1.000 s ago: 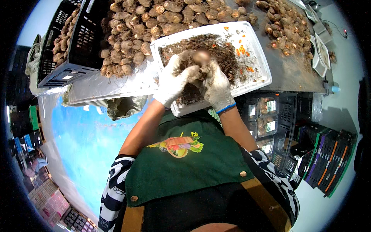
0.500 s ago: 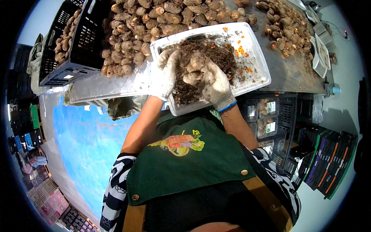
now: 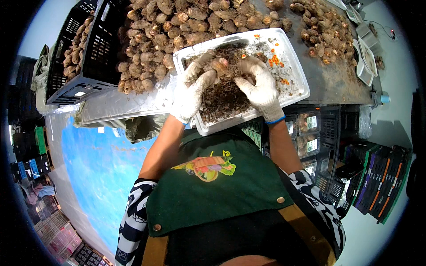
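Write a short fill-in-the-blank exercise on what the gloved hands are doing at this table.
1. Both hands, left hand and right hand, wear ____ work gloves.
2. Between them they hold a brown bulb over a white ____.
3. The tray holds a heap of dark roots and small bits coloured ____.
4. The crate to the left of the bulb pile is ____.

Missing words: white; tray; orange; black

A metal table point(image 3: 337, 84) carries heaped brown bulbs point(image 3: 186, 26), a white tray point(image 3: 297, 75) and black crates point(image 3: 84, 53).
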Demonstrator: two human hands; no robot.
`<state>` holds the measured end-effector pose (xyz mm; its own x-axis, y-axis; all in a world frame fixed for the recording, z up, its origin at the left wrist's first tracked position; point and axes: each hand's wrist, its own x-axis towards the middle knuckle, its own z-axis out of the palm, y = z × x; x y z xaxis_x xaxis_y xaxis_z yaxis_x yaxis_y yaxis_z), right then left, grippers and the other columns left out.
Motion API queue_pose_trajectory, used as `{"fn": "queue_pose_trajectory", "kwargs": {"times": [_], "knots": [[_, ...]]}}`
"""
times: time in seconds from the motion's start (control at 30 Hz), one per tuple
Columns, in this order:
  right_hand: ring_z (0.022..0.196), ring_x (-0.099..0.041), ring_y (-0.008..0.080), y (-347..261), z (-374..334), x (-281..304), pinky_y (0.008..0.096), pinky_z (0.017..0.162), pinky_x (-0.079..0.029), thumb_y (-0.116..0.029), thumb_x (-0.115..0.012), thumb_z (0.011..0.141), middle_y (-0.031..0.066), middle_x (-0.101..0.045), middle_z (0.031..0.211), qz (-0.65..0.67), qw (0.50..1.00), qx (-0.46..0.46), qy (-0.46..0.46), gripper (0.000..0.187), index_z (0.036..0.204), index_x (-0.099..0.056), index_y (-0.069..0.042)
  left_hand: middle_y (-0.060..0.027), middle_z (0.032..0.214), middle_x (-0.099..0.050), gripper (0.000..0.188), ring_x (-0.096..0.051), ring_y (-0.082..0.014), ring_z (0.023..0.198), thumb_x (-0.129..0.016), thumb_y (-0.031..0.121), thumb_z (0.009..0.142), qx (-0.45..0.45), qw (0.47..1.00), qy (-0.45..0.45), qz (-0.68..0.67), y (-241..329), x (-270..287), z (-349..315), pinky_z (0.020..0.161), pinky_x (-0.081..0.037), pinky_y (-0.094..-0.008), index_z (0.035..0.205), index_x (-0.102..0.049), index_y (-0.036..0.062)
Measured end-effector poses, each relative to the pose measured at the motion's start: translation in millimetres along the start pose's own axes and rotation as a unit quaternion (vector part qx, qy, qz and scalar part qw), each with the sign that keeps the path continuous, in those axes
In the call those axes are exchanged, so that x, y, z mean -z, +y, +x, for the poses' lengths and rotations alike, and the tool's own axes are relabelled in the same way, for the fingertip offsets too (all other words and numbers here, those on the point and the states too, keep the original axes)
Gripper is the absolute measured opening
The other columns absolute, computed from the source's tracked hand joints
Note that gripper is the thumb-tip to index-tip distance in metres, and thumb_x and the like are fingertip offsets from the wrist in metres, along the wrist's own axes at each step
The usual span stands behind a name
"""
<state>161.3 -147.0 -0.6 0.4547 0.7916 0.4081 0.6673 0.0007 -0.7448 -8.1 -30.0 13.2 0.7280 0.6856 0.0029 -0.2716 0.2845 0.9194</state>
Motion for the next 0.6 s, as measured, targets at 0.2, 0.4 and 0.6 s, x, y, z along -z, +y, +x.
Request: {"fn": "queue_pose_trajectory", "kwargs": {"times": [0.2, 0.4, 0.6], "knots": [[0.094, -0.063, 0.0147, -46, 12, 10, 0.0287, 0.078, -0.056, -0.020, -0.063, 0.093, 0.0083, -0.063, 0.111, 0.438, 0.829, -0.314, -0.147, 0.037, 0.121, -0.055, 0.004, -0.0107, 0.119, -0.059, 0.034, -0.058, -0.0195, 0.106, -0.063, 0.003, 0.086, -0.106, 0.967, -0.032, 0.229, 5, -11, -2, 0.092, -0.046, -0.0308, 0.120, -0.061, 0.0012], [0.089, -0.065, 0.0140, -46, 1, -9, 0.0290, 0.072, -0.058, -0.017, -0.064, 0.091, 0.0084, -0.064, 0.108, 0.516, 0.781, -0.335, -0.105, 0.032, 0.116, -0.058, 0.003, -0.0036, 0.081, -0.064, 0.013, -0.059, -0.0131, 0.078, -0.058, 0.007, 0.092, -0.096, 0.965, 0.082, 0.230, 7, -22, 9, 0.073, -0.048, -0.0264, 0.101, -0.065, 0.0005], [0.083, -0.063, 0.0127, -25, -15, -15, 0.0329, 0.074, -0.058, -0.017, -0.049, 0.097, 0.0075, -0.062, 0.106, 0.690, 0.634, -0.342, -0.068, 0.029, 0.121, -0.055, -0.001, -0.0024, 0.075, -0.061, 0.015, -0.056, -0.0110, 0.070, -0.054, 0.014, 0.097, -0.021, 0.986, 0.109, 0.125, -7, -8, 8, 0.062, -0.047, -0.0259, 0.097, -0.063, 0.0018]]}}
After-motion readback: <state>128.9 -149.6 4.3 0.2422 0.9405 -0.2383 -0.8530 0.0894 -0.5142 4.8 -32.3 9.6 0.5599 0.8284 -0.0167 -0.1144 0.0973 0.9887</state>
